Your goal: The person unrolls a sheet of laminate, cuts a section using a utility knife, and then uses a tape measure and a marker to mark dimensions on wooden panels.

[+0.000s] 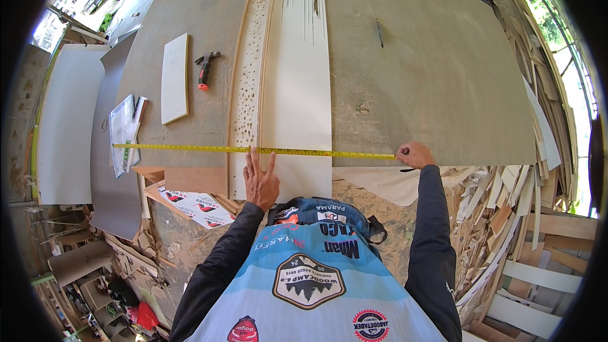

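Observation:
A yellow tape measure (297,151) runs pulled out from left to right across the worktable, its blade crossing a long white board (294,101) and a narrow speckled strip (248,76). My right hand (416,154) is closed at the blade's right end, around the dark case, which is mostly hidden by the fingers. My left hand (261,182) lies with stretched fingers over the strip and the white board. Its fingertips touch the blade near where the strip meets the board. The blade's left end lies over papers in a plastic sleeve (118,128).
On the brown table panel (430,101) lies a dark pen (379,33). A hammer (204,71) with a red and black handle and a small white panel (175,79) lie left of the strip. Wood offcuts (491,215) are heaped at the right; sheets (69,126) stand left.

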A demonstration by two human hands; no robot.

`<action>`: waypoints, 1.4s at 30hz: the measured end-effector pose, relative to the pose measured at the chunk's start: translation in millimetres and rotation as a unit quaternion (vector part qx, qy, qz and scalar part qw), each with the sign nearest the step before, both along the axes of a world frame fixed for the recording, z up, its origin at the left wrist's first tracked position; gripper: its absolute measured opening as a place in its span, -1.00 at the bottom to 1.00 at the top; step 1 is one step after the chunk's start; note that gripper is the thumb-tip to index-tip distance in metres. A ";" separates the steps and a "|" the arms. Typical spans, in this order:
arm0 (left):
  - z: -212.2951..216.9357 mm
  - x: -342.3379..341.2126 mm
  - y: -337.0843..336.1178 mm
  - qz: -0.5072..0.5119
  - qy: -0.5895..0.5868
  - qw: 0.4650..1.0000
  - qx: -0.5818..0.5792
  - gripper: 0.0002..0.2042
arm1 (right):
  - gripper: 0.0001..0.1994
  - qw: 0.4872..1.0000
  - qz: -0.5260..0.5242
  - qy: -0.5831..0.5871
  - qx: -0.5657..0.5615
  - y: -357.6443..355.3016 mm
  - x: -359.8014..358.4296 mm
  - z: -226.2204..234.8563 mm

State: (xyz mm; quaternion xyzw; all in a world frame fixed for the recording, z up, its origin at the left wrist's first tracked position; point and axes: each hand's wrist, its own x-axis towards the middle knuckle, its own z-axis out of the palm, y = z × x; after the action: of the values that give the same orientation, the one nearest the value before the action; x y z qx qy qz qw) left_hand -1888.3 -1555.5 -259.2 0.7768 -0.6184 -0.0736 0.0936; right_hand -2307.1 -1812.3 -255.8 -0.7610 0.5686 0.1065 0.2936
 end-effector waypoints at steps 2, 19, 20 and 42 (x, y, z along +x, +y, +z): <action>-0.1 -1.0 -1.0 0.002 0.004 1.000 -0.009 -0.27 | -0.76 1.000 0.002 -0.008 -0.004 0.1 -1.0 -0.9; 0.5 -9.0 -8.1 -0.012 -0.001 0.999 -0.048 -0.36 | -0.77 1.000 -0.006 -0.009 -0.004 -0.1 -1.0 -2.0; -0.5 -9.3 -8.2 -0.013 -0.001 0.999 -0.049 -0.36 | -0.77 1.000 -0.005 -0.011 -0.006 -0.3 -0.3 -2.7; 8.1 -40.8 -41.2 0.068 -0.044 0.995 -0.062 -0.52 | -0.74 1.000 -0.005 0.003 0.010 -5.3 -3.9 -8.7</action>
State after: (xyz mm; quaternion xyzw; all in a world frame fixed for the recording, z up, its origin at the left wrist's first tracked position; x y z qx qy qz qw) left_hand -1929.1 -1596.7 -251.1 0.8124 -0.5707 0.0059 0.1190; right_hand -2311.0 -1817.6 -264.5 -0.7551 0.5720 0.1130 0.2998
